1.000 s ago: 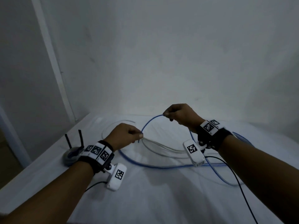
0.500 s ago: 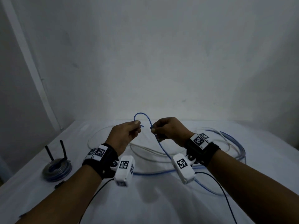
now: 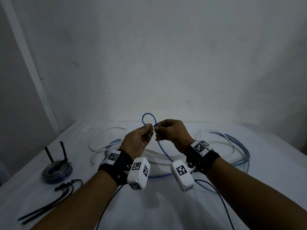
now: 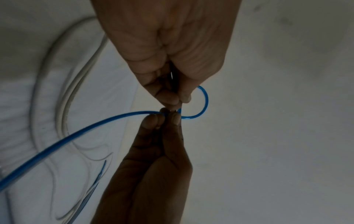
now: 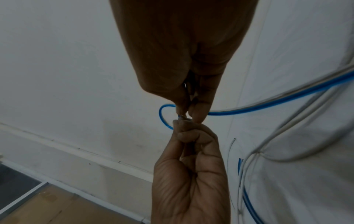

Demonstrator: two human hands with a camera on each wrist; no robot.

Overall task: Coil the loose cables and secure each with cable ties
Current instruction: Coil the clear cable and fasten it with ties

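A thin blue cable [image 3: 163,151] rises from the white-covered table [image 3: 166,211] and bends into a small loop [image 3: 148,117] above my hands. My left hand [image 3: 149,126] pinches the cable at the loop's crossing. My right hand [image 3: 156,128] pinches it right beside, fingertips nearly touching. In the left wrist view the left hand [image 4: 180,100] comes from above, the right hand [image 4: 165,119] from below, and the loop [image 4: 204,103] sticks out to the right. In the right wrist view the right hand [image 5: 189,112] meets the left hand [image 5: 184,125], and the cable [image 5: 268,104] runs off to the right.
More blue cable and white cables [image 3: 239,146] lie loose across the back of the table. A coiled bundle [image 3: 57,171] with two upright black tie ends sits at the left. Several black cable ties [image 3: 49,203] lie near the front left. A wall stands close behind.
My hands have come together from about a hand's width apart. The open arc of blue cable between them has closed into a small loop.
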